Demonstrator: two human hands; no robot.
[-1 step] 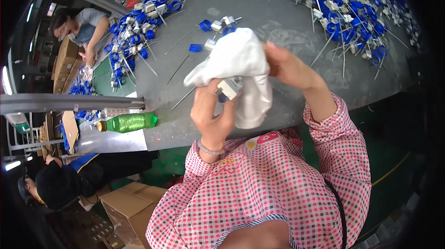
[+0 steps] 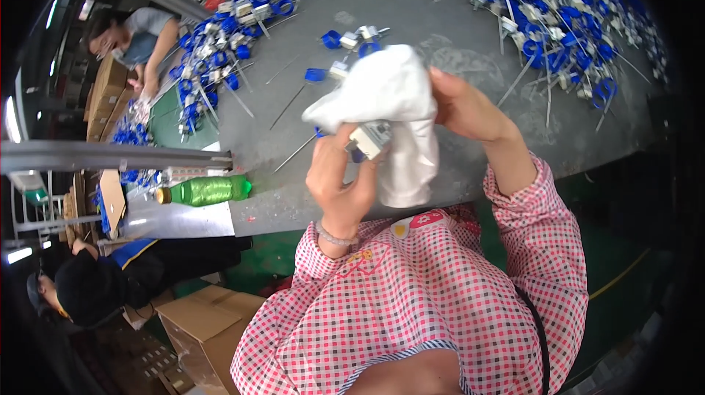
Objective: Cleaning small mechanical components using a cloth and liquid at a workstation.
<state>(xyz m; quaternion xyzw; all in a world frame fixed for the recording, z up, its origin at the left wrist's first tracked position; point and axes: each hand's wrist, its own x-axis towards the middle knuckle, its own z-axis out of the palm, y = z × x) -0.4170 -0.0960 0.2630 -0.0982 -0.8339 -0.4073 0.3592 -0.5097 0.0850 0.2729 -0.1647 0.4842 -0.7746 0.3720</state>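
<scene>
My left hand pinches a capillary thermostat, a small white-and-metal block with a dark blue part under it, between thumb and fingers. A white cloth drapes over and behind that block. The cloth's right side is in my right hand, whose fingertips are partly hidden behind the fabric. Just beyond the cloth lie a few loose thermostats with blue coils. A thin metal rod lies left of my left hand, with a bit of blue at its upper end.
Large heaps of blue-coiled thermostats lie at the far right and far left of the grey table. A green bottle lies near the left edge. Two people are on the left; a cardboard box stands below.
The whole view has shifted slightly, so the table and bottle appear a little further right. Both hands keep their holds; more blue shows beside my left fingers.
</scene>
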